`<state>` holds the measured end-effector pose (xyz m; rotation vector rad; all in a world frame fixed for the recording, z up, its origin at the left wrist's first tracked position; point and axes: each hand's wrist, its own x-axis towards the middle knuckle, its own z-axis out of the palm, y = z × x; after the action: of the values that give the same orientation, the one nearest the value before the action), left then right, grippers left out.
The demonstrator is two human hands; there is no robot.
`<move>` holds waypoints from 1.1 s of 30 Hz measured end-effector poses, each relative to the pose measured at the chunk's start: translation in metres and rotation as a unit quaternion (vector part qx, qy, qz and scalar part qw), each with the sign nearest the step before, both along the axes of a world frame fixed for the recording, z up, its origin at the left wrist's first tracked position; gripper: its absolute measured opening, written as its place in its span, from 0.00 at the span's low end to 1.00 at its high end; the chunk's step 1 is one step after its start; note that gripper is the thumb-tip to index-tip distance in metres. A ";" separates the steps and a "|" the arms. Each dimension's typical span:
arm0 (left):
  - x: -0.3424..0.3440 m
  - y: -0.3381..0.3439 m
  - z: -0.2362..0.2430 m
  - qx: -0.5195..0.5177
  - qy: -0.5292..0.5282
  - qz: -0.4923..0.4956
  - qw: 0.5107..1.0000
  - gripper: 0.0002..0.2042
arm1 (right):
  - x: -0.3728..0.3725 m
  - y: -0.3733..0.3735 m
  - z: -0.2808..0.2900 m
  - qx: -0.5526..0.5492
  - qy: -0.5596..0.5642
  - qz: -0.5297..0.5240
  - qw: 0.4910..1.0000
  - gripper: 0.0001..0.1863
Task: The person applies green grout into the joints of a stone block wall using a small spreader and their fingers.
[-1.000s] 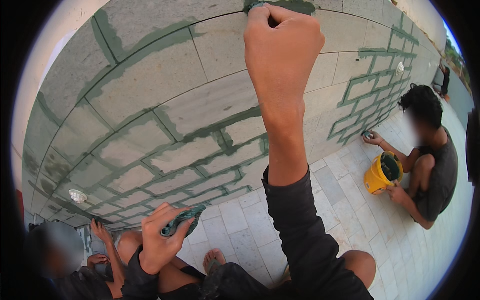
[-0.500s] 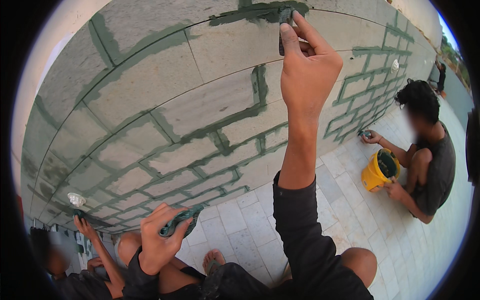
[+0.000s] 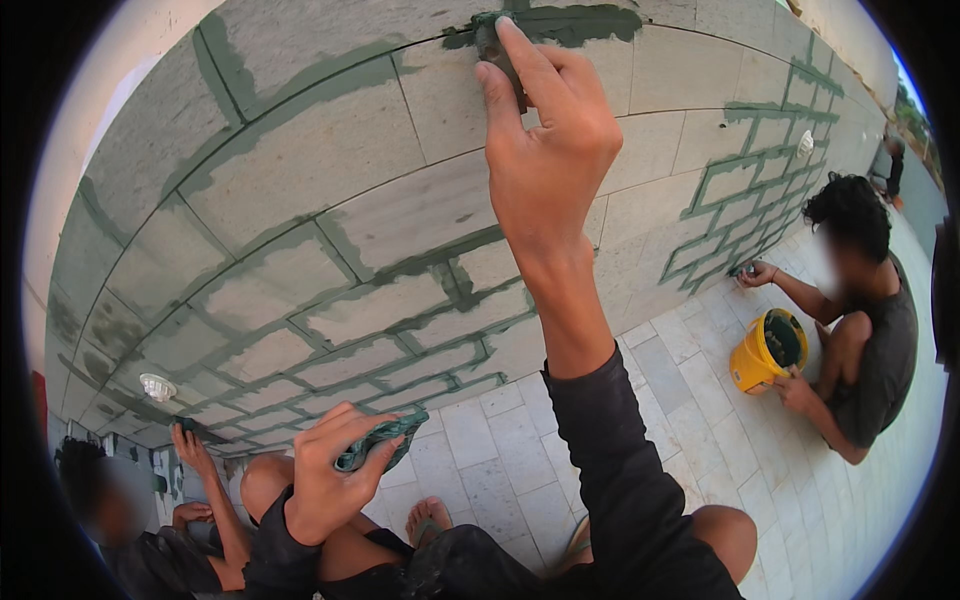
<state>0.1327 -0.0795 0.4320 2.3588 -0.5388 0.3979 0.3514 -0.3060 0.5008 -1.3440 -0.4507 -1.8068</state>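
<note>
Two firm grips — our right hand [image 3: 553,150] pinches a dark scraper [image 3: 488,45], best kept flush along the wall [image 3: 340,130]; our left hand [image 3: 335,462] clasps a green-smeared wad [image 3: 402,432].

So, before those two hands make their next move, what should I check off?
1. Right grip pinching the dark, flat, narrow tool: ok.
2. Tool up at the pale stone-block wall: ok.
3. Left grip holding the crumpled dark green wad: ok.
4. Wad's material: cannot tell.
5. Dark green paste on every wall joint: not ok; some joints are bare.
6. Round yellow plastic bucket apart from both grips: ok.
</note>
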 end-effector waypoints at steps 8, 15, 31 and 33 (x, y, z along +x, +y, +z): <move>0.003 0.004 0.000 0.012 -0.007 0.007 1.000 0.13 | -0.011 0.002 0.004 -0.017 0.089 -0.048 0.995 0.12; -0.004 0.001 0.002 -0.015 0.015 0.005 1.000 0.11 | -0.036 -0.017 0.037 0.064 0.124 0.077 0.987 0.12; -0.002 0.010 -0.001 0.008 -0.005 0.004 1.000 0.13 | -0.050 0.029 0.034 -0.002 0.243 0.168 0.955 0.13; -0.003 0.011 0.000 0.003 -0.017 -0.002 1.000 0.13 | -0.048 0.031 0.024 0.070 0.167 0.182 0.966 0.13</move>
<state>0.1300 -0.0688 0.4321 2.3605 -0.5608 0.4372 0.3037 -0.2745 0.5251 -1.3350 -0.3517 -1.2590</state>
